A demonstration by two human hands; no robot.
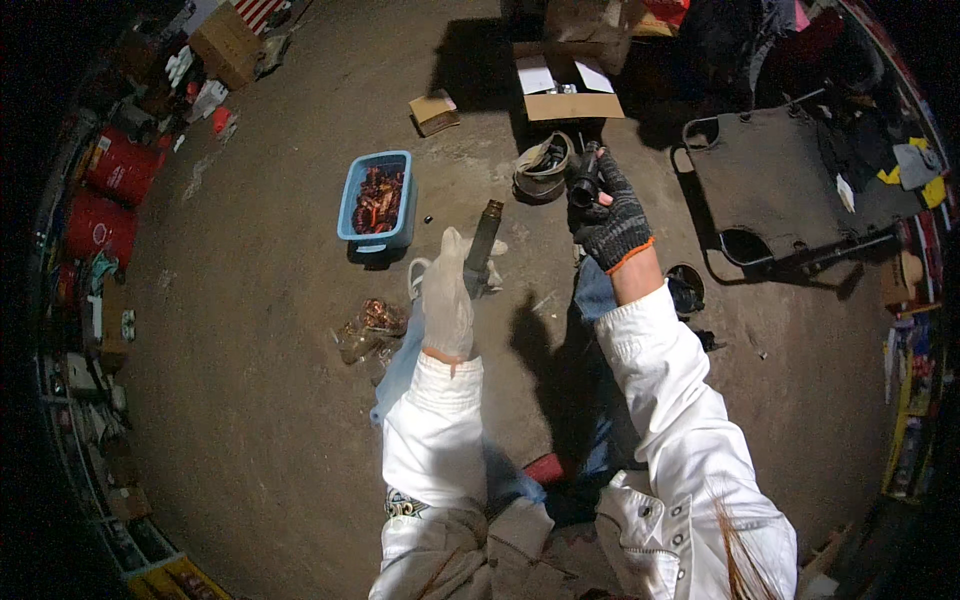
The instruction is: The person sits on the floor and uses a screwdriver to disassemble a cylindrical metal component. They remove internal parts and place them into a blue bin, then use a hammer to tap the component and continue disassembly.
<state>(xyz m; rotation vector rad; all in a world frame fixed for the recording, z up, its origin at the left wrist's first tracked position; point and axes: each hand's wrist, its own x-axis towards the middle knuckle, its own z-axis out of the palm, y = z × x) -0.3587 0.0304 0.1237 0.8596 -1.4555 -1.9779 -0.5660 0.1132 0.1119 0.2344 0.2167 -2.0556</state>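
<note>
My left hand (448, 305), in a pale cream glove, is closed round a dark grey metal cylinder (484, 238) with a brownish, ridged upper end, which tilts away from me. The fingers lie mostly behind the palm. My right hand (615, 225), in a dark grey knit glove with an orange cuff, grips a black cylindrical part (585, 184) with a thin rod at its far end. It is raised near a round pail (541, 172) with dark things inside. The two parts are held apart.
A blue tub (348, 205) of copper-coloured parts stands left of my hands, with clear bags (382, 318) of similar pieces nearer me. Beyond are an open cardboard box (575, 106) and a small carton (434, 113). A dark folding seat (775, 175) stands right; red containers (100, 225) line the left.
</note>
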